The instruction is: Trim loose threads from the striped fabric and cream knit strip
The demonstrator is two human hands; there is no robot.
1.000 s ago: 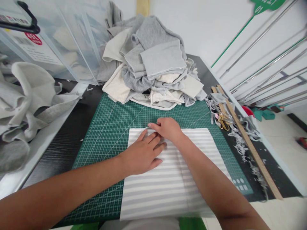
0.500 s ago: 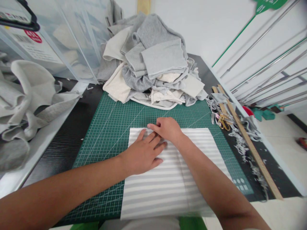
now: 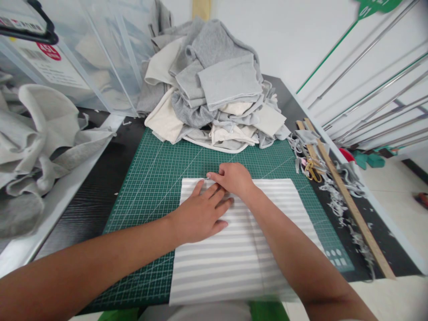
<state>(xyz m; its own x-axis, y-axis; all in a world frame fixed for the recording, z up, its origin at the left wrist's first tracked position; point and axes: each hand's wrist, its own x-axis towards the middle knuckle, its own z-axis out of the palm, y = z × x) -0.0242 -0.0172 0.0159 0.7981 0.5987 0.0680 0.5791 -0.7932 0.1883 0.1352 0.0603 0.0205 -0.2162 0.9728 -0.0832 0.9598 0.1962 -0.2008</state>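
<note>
A dark table (image 3: 83, 196) fills the centre of the frame, with a white wall behind it and a green cutting mat (image 3: 157, 178) laid across its middle. On the mat, at lower centre, lies a grey-and-white striped fabric (image 3: 234, 258), spread flat, its far edge parallel to the mat's grid lines.

The left hand (image 3: 199, 216) rests palm down on the upper left part of the striped fabric, fingers spread and flat, holding nothing. The right hand (image 3: 234, 179) sits at the far edge of the fabric, just beside and partly over the left fingertips; its grip is pressed together, thumb against forefinger, on that edge. Whether something small is pinched there cannot be told.

Above the mat, at upper centre, stands a heap of grey and cream cloth pieces (image 3: 210, 89). At upper left are clear plastic bins (image 3: 83, 58); at far left, crumpled pale cloth (image 3: 36, 142). Along the right of the table lie a wooden ruler (image 3: 347, 200), scissors (image 3: 310, 168) and fabric trimmings (image 3: 337, 196).
</note>
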